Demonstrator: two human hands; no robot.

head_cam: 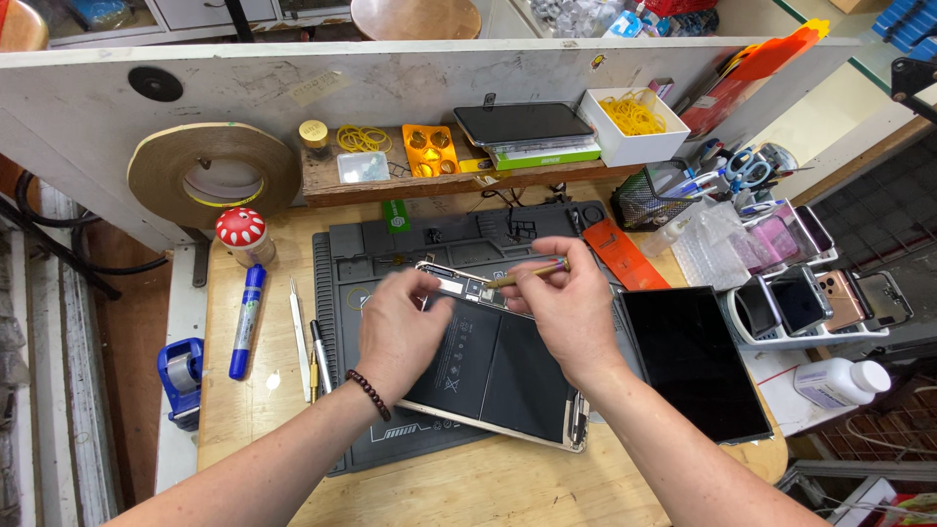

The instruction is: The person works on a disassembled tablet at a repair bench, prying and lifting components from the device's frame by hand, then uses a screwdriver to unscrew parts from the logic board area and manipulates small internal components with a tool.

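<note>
hands meet over an opened tablet with two black battery cells in a pale metal shell (pixel 493 376), which lies tilted on a dark grey rubber repair mat (pixel 342 268) in the middle of a light wooden workbench (pixel 439 493).

head view: the left hand (pixel 400 332), with a dark beaded bracelet (pixel 369 393) at the wrist, rests palm down on the tablet's upper left part, fingers curled loosely and pressing on the shell; it grips nothing that can be seen. the right hand (pixel 566 307) is closed around a slim brass-coloured hand tool (pixel 527 276), pinched between thumb and fingers, its tip pointing left toward the narrow circuit board strip (pixel 459 283) along the tablet's top edge. whether the tip touches the board cannot be told.

just right of the tablet lies a detached black glass screen panel (pixel 698 361), partly off the mat. left of the mat lie silver tweezers (pixel 298 337) and a blue marker pen (pixel 246 320), with a red mushroom-shaped bottle with white dots (pixel 240 232) above them and a large roll of tan tape (pixel 215 176) leaning on the white back board. a blue tape dispenser (pixel 181 381) sits at the bench's left edge. on the far right, a white rack of small phones (pixel 820 303) stands near a white plastic bottle (pixel 839 381).
</note>
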